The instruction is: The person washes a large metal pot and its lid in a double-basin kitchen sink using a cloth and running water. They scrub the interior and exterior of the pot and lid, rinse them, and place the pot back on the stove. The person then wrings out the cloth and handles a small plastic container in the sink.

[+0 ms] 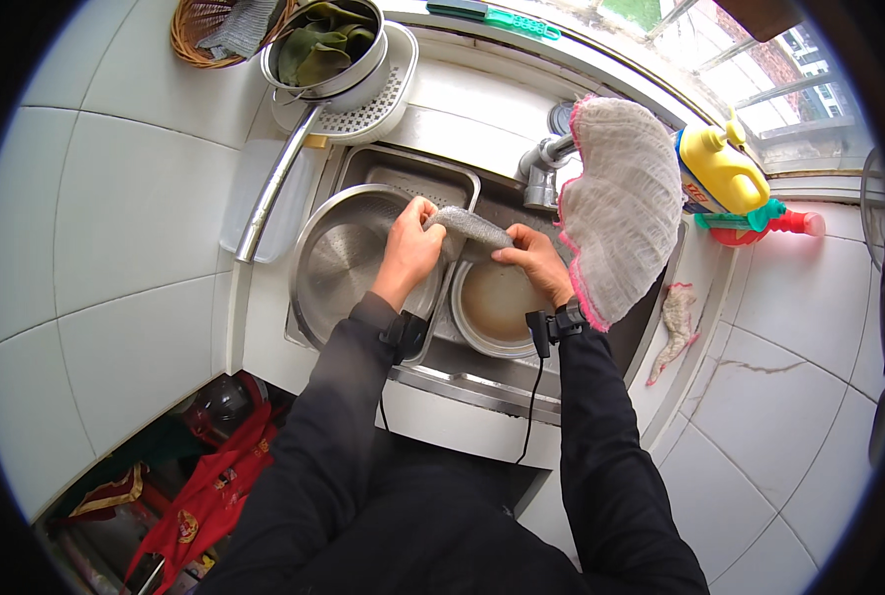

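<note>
My left hand (410, 256) and my right hand (539, 262) are closed on opposite ends of a silvery-grey mesh scouring cloth (470, 226). It is bunched into a short roll and held above the double steel sink (467, 178). Below and beside my left hand, a wide, shallow steel basin (338, 253) rests over the left bowl. Under my right hand, a round metal pot (462, 322) of cloudy brownish water stands in the right bowl. A white gauze dishcloth (626, 193) with pink edging hangs by the faucet (541, 183), close to my right wrist.
Back left, a long-handled pan (282, 183) holding green leaves sits on a white drainer (403, 74), beside a wicker basket (192, 35). Along the right ledge are a yellow bottle (725, 169), a red-and-teal bottle (774, 223) and a small crumpled cloth (675, 322).
</note>
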### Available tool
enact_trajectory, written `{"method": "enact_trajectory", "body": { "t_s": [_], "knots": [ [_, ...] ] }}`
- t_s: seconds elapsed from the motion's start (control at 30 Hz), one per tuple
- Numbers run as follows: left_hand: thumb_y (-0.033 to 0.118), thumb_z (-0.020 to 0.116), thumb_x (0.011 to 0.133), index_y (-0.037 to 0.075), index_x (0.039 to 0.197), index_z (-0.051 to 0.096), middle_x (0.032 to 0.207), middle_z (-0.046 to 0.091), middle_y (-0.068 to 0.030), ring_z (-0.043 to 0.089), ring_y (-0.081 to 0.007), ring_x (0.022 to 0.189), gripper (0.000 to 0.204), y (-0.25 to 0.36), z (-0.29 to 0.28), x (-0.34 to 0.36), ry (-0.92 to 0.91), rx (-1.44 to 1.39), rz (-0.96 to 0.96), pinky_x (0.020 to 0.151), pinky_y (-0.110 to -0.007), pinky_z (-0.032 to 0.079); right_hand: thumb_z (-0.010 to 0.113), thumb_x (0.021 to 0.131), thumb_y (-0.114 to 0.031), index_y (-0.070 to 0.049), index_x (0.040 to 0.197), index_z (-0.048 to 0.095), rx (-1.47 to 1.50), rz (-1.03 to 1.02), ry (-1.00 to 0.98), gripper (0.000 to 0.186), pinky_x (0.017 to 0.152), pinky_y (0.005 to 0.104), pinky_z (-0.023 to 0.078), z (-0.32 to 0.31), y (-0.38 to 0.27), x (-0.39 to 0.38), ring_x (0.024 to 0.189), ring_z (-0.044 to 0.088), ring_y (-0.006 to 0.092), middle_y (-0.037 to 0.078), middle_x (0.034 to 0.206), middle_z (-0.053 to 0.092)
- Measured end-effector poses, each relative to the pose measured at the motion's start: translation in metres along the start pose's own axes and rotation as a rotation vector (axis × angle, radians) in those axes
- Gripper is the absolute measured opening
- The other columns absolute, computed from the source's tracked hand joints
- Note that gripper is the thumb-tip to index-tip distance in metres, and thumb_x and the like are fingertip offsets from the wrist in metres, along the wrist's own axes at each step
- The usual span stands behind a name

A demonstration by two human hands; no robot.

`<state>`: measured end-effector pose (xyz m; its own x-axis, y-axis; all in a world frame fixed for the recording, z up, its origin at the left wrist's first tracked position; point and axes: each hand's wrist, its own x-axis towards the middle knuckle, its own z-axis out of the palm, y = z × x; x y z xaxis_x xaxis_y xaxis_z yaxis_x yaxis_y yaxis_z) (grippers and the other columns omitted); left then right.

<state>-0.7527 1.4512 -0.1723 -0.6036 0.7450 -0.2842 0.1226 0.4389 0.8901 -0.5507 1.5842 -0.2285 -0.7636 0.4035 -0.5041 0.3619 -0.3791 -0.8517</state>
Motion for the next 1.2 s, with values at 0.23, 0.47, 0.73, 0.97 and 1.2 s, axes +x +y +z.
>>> {"method": "enact_trajectory", "body": {
  "t_s": [0.23,0.47,0.73,0.97,1.2],
  "knots": [
    [0.011,0.069,0.082,0.004,0.115,0.059,0.130,0.056,-0.0211,0.055,-0.0356,0.118,0.035,0.005,0.021,0.025,0.238,0.390,0.238,0.101,-0.044,0.043,0.072,0.090,-0.007,-0.004,0.113,0.063,0.710,-0.157,0.364,0.025,0.089,0.0323,0.052,0.013,0.028,0.042,0.098,0.068,0.0160,0.004,0.106,0.071],
    [0.026,0.062,0.093,-0.003,0.144,0.043,0.140,0.050,-0.0327,0.053,-0.0442,0.126,0.061,-0.006,0.067,-0.006,-0.010,0.293,0.143,0.105,-0.044,0.044,0.068,0.091,-0.002,-0.005,0.130,0.056,0.860,-0.229,0.547,0.041,0.092,0.0382,0.050,0.028,0.048,0.069,0.105,0.063,0.0211,0.007,0.119,0.064],
    [0.032,0.055,0.100,-0.001,0.151,0.036,0.138,0.054,-0.0318,0.053,-0.0425,0.128,0.063,-0.024,0.071,0.017,-0.089,0.153,-0.014,0.106,-0.043,0.043,0.063,0.091,0.001,-0.005,0.135,0.054,0.646,-0.253,0.702,0.045,0.094,0.0370,0.050,0.009,0.080,0.070,0.109,0.060,0.0208,0.010,0.128,0.062],
    [0.023,0.060,0.095,0.003,0.149,0.037,0.129,0.060,-0.0294,0.057,-0.0449,0.120,0.062,-0.034,0.075,0.021,-0.114,0.299,-0.048,0.101,-0.046,0.046,0.067,0.092,-0.008,-0.002,0.135,0.054,-0.044,-0.190,0.852,0.045,0.104,0.0400,0.046,-0.023,0.039,-0.104,0.127,0.053,0.0268,0.013,0.139,0.054],
    [0.020,0.068,0.091,-0.005,0.138,0.048,0.140,0.051,-0.0249,0.046,-0.0385,0.133,0.057,-0.001,0.074,-0.017,0.201,0.098,0.185,0.113,-0.046,0.035,0.069,0.087,-0.014,-0.004,0.140,0.051,-1.201,0.016,1.256,0.056,0.119,0.0434,0.028,-0.102,0.041,-0.221,0.137,0.043,0.0345,0.021,0.141,0.051]
  ]
}}
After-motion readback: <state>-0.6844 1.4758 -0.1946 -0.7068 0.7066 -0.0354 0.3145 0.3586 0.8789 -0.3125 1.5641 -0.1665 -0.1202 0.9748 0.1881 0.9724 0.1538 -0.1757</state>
